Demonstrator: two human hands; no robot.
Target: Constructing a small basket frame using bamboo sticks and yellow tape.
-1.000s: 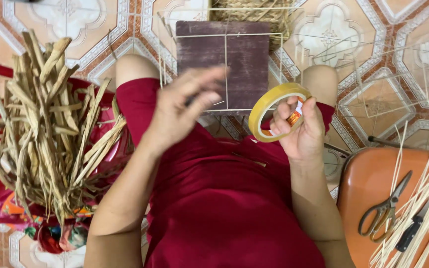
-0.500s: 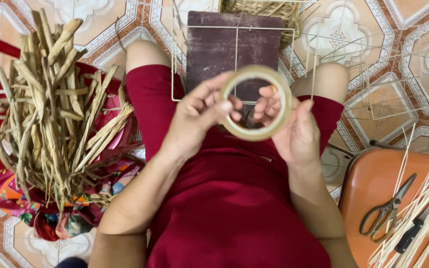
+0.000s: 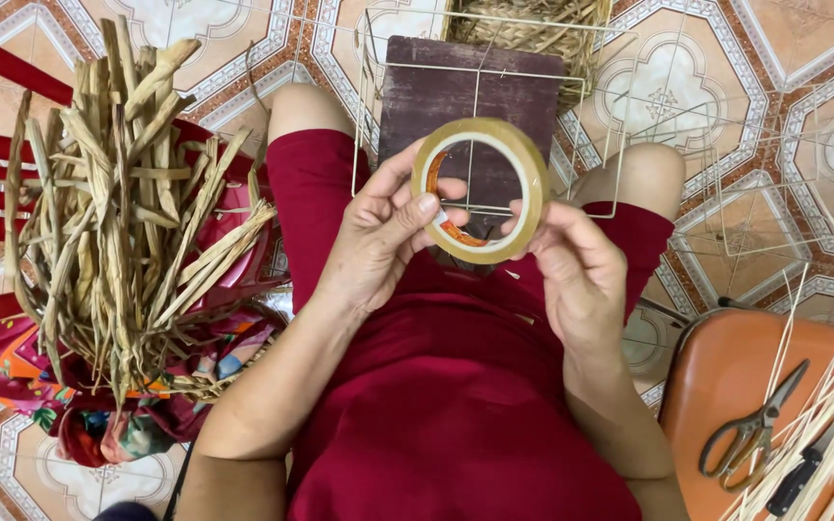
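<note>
Between both hands, a tape roll (yellowish, translucent) stands upright.

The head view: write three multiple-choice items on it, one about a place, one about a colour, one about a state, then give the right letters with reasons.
1. Where do the scissors lie?
A. on the orange seat at the person's right
B. on the dark board
C. among the dried stalks

2. What colour are the person's clothes?
A. blue
B. dark red
C. white

3. How is the roll of tape held?
A. flat on the floor, untouched
B. in the left hand alone
C. up over the lap between both hands

Answers:
1 A, the scissors rest on the orange seat beside pale thin sticks.
2 B, the cloth over the lap is dark red.
3 C, the left hand and right hand both grip the roll's rim, in front of the dark board.
</note>
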